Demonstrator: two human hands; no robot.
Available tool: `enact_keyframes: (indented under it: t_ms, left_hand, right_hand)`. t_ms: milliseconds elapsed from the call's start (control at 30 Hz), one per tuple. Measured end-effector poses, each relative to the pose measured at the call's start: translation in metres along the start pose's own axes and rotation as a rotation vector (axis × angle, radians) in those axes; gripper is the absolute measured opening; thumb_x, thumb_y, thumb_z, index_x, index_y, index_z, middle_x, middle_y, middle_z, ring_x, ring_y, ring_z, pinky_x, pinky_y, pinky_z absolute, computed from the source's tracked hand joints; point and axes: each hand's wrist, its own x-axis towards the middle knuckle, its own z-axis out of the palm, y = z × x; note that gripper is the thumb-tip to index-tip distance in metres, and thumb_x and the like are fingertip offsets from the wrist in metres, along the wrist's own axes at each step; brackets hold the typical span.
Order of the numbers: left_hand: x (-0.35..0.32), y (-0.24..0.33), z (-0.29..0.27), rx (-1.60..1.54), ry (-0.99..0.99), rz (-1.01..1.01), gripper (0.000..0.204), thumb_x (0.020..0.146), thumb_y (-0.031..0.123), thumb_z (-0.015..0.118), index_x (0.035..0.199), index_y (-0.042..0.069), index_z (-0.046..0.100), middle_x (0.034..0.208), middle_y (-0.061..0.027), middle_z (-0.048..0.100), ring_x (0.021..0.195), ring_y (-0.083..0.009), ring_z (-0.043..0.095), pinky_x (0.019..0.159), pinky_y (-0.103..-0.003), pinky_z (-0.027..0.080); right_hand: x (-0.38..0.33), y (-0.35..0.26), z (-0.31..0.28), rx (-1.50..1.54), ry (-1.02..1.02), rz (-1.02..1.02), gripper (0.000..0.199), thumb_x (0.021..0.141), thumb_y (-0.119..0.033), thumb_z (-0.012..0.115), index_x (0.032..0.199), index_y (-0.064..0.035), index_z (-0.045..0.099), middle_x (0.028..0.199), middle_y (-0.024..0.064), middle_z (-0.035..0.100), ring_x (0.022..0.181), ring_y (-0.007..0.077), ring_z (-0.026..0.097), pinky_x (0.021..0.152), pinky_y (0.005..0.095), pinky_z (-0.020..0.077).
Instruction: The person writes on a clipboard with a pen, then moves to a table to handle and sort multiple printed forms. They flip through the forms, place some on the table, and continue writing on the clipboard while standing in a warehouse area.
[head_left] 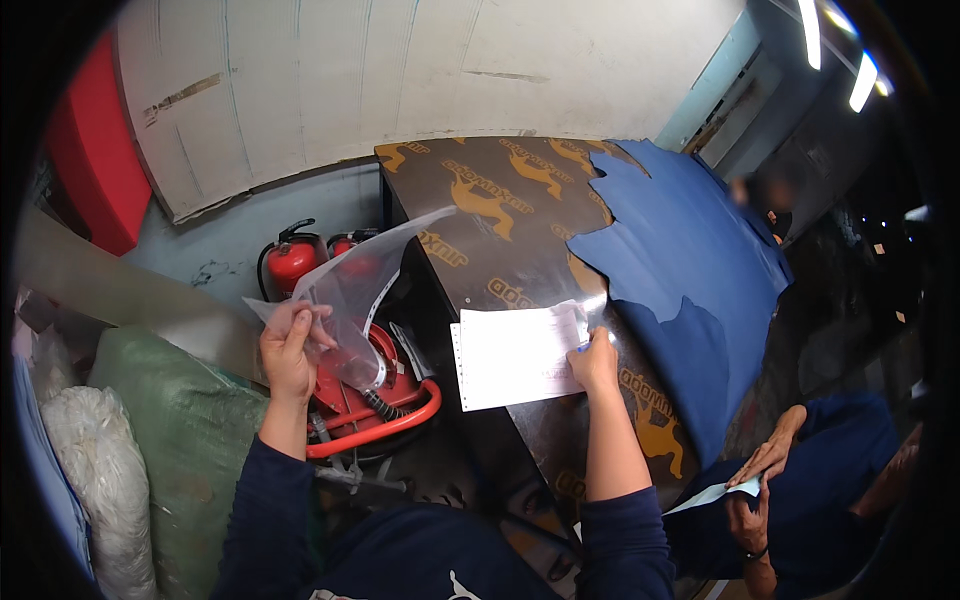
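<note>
The person's left hand (288, 352) is holding up a clear plastic bag (360, 290), its fingers (300, 330) pinching the bag's lower corner, so the bag is hanging in the air to the left of the counter (520, 200), in front of two red fire extinguishers (295, 262) standing by the wall. The right hand (596, 362) is resting on the right edge of a white printed sheet (515, 355), fingers curled and pressing down on it (whether they are gripping the paper or only holding it flat cannot be told). The sheet is lying on the dark patterned counter, near its left edge. A blue cloth (690, 270) is covering the counter's right side. At lower right, another person's hands (755, 480) are holding a pale slip. A green sack (170, 440) is sitting at lower left.
</note>
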Motion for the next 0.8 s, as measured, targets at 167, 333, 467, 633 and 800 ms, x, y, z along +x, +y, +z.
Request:
enact_keyframes:
  t_ms: [167,333,467,633,800]
  left_hand:
    - [0.037,0.002,0.064,-0.413,-0.128,-0.09,0.016,0.1,0.011,0.058,0.114,0.007,0.066,0.103,-0.0188,0.072,0.059,-0.0184,0.067,0.054,-0.031,0.056]
    - [0.052,-0.038,0.126,-0.138,-0.087,-0.353,0.014,0.096,0.014,0.062,0.108,0.007,0.065,0.097,-0.0167,0.074,0.053,-0.0157,0.065,0.041,-0.026,0.046]
    - [0.035,-0.095,0.165,0.421,-0.302,-0.363,0.021,0.093,0.01,0.061,0.109,-0.003,0.065,0.096,-0.0143,0.074,0.063,-0.0174,0.069,0.04,-0.027,0.047]
    - [0.009,-0.135,0.194,1.024,-0.586,-0.213,0.036,0.083,0.017,0.07,0.112,-0.003,0.067,0.096,-0.0199,0.072,0.095,-0.0364,0.07,0.086,-0.046,0.053]
    - [0.01,-0.122,0.189,0.885,-0.336,0.361,0.064,0.087,0.03,0.074,0.134,-0.007,0.05,0.119,-0.0201,0.059,0.107,-0.0371,0.063,0.09,-0.043,0.052]
  right_hand:
    - [-0.044,0.05,-0.027,0.512,0.127,-0.074,0.032,0.081,-0.008,0.068,0.109,0.0014,0.056,0.096,0.0149,0.067,0.089,0.0242,0.064,0.083,0.0356,0.0494]
    - [-0.122,0.085,-0.118,0.949,0.488,-0.202,0.031,0.09,-0.003,0.063,0.12,-0.0006,0.053,0.111,0.0104,0.061,0.099,0.018,0.06,0.088,0.0332,0.0489]
    - [-0.167,0.076,-0.176,1.239,0.73,-0.151,0.05,0.095,0.0,0.052,0.142,-0.0034,0.034,0.132,0.0226,0.051,0.118,0.0325,0.06,0.098,0.0469,0.0549]
    - [-0.173,0.057,-0.191,1.207,0.616,-0.143,0.058,0.092,0.0,0.054,0.146,-0.0019,0.032,0.134,0.0218,0.051,0.117,0.0306,0.059,0.101,0.043,0.0512]
    - [-0.148,0.046,-0.139,1.244,0.428,-0.118,0.058,0.088,0.0,0.058,0.142,0.0013,0.04,0.132,0.0194,0.056,0.117,0.0296,0.06,0.102,0.0404,0.0487]
